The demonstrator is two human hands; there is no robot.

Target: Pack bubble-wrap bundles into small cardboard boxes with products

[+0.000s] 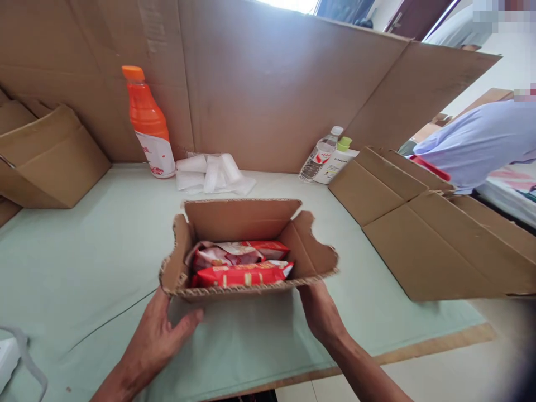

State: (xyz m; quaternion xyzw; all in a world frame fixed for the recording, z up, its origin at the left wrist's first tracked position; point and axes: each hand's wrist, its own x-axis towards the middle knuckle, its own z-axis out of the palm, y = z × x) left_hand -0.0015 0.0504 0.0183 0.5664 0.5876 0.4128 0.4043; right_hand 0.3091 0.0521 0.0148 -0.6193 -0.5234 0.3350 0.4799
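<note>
A small open cardboard box (238,220) is held just above the pale green table (96,251), its flaps spread outward. Inside lie red snack packets (243,273) and a pink-and-white packet (224,255). My left hand (161,332) supports the box from below at its near left corner, thumb pointing toward the box's front wall. My right hand (320,312) grips the box under its near right corner, fingers hidden beneath the flap.
An orange bottle (148,123) and folded white plastic bags (211,173) stand at the back by a tall cardboard wall (268,89). A clear water bottle (320,153) and white bottle (339,159) sit right of them. Flattened cardboard (422,234) lies right; another person's sleeve (473,145) beyond.
</note>
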